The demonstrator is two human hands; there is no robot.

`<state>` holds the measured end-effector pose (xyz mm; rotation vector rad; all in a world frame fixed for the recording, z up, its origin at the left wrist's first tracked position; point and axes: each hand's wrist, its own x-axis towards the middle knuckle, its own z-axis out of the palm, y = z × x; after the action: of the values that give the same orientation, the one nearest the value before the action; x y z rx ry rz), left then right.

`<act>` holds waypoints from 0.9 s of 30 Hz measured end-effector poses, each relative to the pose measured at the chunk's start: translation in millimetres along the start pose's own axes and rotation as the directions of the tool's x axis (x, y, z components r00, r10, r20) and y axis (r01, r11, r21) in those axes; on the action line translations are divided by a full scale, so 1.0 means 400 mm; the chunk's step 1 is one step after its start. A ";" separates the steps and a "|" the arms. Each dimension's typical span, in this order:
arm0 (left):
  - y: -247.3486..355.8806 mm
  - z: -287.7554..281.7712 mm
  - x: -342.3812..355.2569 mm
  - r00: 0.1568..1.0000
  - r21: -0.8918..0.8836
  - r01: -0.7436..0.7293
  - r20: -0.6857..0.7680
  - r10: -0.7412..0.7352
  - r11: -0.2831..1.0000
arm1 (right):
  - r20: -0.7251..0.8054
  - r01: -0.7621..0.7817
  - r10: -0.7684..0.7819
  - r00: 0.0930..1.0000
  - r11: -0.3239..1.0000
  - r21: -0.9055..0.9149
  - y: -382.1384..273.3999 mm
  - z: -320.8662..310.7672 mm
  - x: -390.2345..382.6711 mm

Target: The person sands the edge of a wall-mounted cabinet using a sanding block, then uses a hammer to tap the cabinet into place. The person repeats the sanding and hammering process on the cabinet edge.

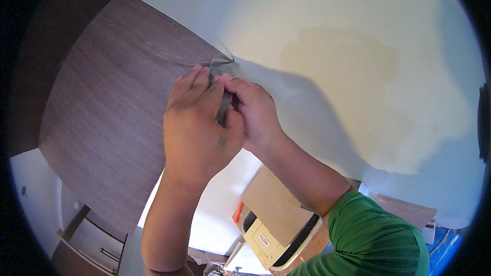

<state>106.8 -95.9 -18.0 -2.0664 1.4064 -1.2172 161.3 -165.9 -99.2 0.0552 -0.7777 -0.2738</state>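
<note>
Both hands meet at the right edge of a dark wood-grain panel [102, 87], near its pointed corner beside a pale wall. A thin, greyish, see-through sheet [224, 68] that looks like plastic film sits between them, darker where it bunches up. My left hand [197, 128] lies with its back towards me, fingers long and close together over the panel's edge, thumb bent in by the film. Closed thumb and fingers of my right hand [260, 112] pinch the film from the other side. The left palm and much of the film are hidden. Crease-like lines cross the panel near the fingertips.
A pale wall [348, 112] with my shadow fills the right. Below lie a plywood board [276, 202], a cream and black case [263, 240] and an orange tool handle [238, 212]. Blue sheeting [447, 258] shows lower right; a wooden cabinet [87, 255] stands lower left.
</note>
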 end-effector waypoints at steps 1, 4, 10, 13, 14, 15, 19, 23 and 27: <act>-0.001 0.004 0.000 1.000 0.004 0.000 0.002 0.000 1.000 | -0.018 0.008 -0.008 1.000 1.000 -0.006 0.002 -0.001 0.001; 0.002 0.016 0.007 1.000 0.006 0.007 0.011 -0.007 1.000 | -0.046 0.019 -0.019 0.999 1.000 0.009 -0.004 -0.008 0.001; 0.011 0.040 0.016 1.000 0.007 0.005 0.020 -0.005 1.000 | -0.069 0.039 -0.036 0.997 0.999 0.033 -0.011 -0.038 0.000; 0.005 0.049 0.025 0.999 -0.003 0.016 0.033 -0.016 1.000 | -0.055 0.026 -0.021 0.998 0.995 0.095 -0.008 -0.051 0.009; -0.008 0.030 0.035 0.999 -0.013 0.023 0.027 -0.022 1.000 | -0.042 0.013 -0.008 0.999 0.994 0.112 -0.004 -0.032 0.018; -0.022 0.009 0.044 0.999 -0.024 0.028 0.022 -0.028 0.999 | -0.061 0.036 -0.030 0.998 0.995 0.095 0.004 -0.012 0.026; -0.055 -0.073 0.065 0.993 -0.073 0.029 0.118 -0.020 0.997 | -0.069 0.067 -0.065 0.996 0.997 0.032 0.027 0.020 0.059; -0.023 -0.130 0.037 0.979 -0.297 0.201 0.082 -0.185 0.934 | -0.112 -0.113 0.095 0.989 0.979 -0.170 -0.027 -0.010 0.035; -0.082 -0.168 0.074 0.995 -0.016 -0.030 -0.096 0.028 0.999 | -0.170 -0.063 0.025 0.985 0.973 -0.223 -0.016 0.032 0.012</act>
<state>75.3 -96.5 56.2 -2.0167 1.4893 -1.3118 154.1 -172.8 -87.9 -0.1539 -0.5774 -0.3105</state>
